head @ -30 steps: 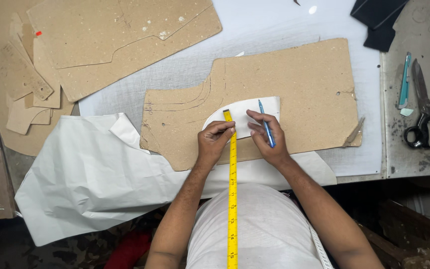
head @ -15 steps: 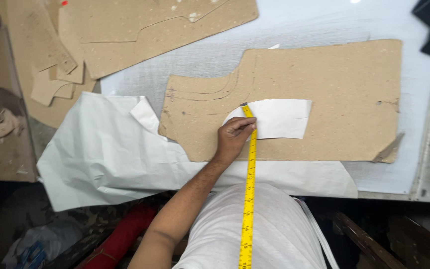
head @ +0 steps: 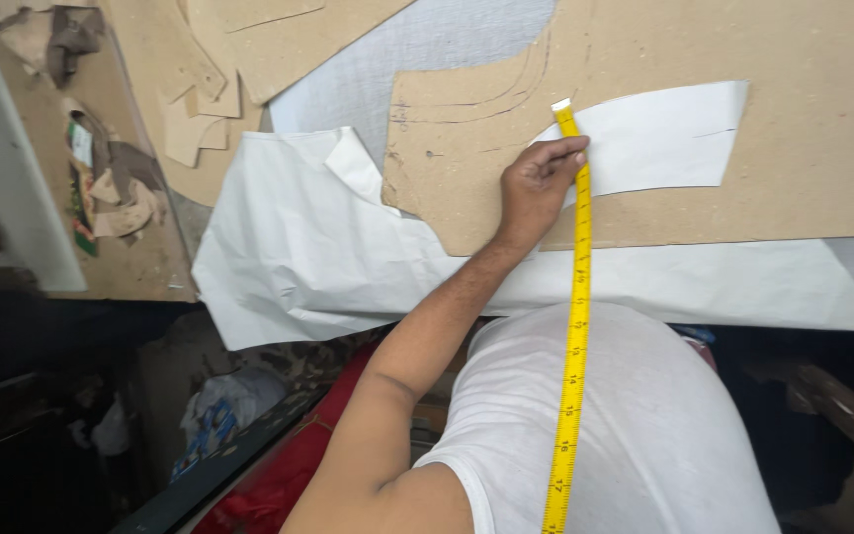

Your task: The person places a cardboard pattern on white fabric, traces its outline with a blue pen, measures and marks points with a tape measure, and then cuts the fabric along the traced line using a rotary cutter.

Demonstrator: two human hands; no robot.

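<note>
Right hand gone; left hand still pins yellow tape measure.

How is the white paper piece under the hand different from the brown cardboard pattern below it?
The white paper piece is small and curved, while the brown cardboard pattern is far larger. The paper lies on top; the cardboard lies beneath. The left hand presses the paper's end, beside the yellow tape measure. Both lie flat.

Brown worktable, cardboard scraps at left, dark cluttered floor below
</note>
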